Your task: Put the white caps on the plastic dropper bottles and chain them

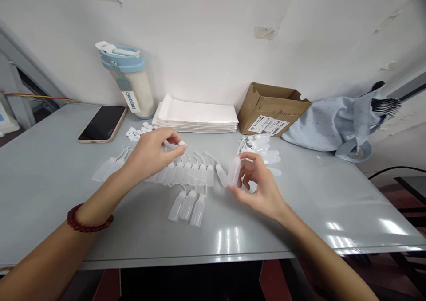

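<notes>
My left hand (156,152) pinches a small white cap (182,143) between thumb and fingertips, above a row of small translucent squeeze bottles (189,173) with thin white tubes. In my right hand (258,179) is another translucent bottle (234,170), upright and gripped between thumb and fingers. One tilted bottle (220,174) lies just left of it. Three more bottles (189,205) lie nearer the front edge. A loose group of bottles (262,146) sits behind my right hand. Further bottles (108,168) lie left of my left wrist, partly hidden by it.
Small white caps (138,131) are heaped behind my left hand. Along the wall stand a phone (103,123) lying flat, a blue-lidded tumbler (136,84), a stack of white packets (196,115), an open cardboard box (273,112) and a light-blue cloth bag (326,123).
</notes>
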`<state>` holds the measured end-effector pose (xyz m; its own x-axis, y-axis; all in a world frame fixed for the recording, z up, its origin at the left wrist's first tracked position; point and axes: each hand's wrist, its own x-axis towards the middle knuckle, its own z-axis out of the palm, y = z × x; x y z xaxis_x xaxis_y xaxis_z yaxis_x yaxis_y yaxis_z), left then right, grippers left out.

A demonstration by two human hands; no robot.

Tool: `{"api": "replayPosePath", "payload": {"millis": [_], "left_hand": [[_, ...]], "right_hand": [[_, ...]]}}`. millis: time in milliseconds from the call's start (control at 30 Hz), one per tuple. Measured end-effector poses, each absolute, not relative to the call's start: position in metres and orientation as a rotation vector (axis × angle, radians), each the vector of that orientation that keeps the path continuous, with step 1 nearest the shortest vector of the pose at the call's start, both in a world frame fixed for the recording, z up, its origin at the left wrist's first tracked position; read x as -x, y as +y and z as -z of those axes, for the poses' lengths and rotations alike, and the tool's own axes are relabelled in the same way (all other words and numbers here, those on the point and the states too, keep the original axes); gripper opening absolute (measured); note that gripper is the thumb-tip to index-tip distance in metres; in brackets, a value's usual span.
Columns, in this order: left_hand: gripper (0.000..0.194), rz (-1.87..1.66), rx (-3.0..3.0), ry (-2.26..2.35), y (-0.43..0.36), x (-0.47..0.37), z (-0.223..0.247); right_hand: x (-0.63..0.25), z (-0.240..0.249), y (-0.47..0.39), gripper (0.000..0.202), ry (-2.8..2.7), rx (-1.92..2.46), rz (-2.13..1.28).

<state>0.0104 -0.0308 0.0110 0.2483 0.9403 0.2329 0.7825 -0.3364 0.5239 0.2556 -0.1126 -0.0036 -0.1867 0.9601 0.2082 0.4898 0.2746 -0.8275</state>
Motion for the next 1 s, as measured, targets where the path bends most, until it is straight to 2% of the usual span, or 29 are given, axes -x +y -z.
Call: {"api": "replayPosePath", "payload": {"millis": [167, 300, 667, 1000], "left_hand": [[0.018, -0.725, -2.113, 1.359, -0.046, -0.026, -0.011], [0.014, -0.701, -2.066, 1.179, -0.054, -0.034, -0.008], [0.014, -0.723, -1.882, 0.975, -0.067, -0.039, -0.012], [0.015, -0.681, -1.804, 0.915, -0.071, -0.043, -0.013]], "right_hand": [[-0.258, 0.003, -0.106, 0.04, -1.321, 1.166, -1.185], [-0.257, 0.003, -0.105, 0.03, -1.236, 1.147, -1.287], [-0.247, 0.02, -0.116, 0.042, -1.695, 1.189, -0.736], [-0.248, 0.031, -0.117, 0.04, -1.97, 1.068, -0.398]]}}
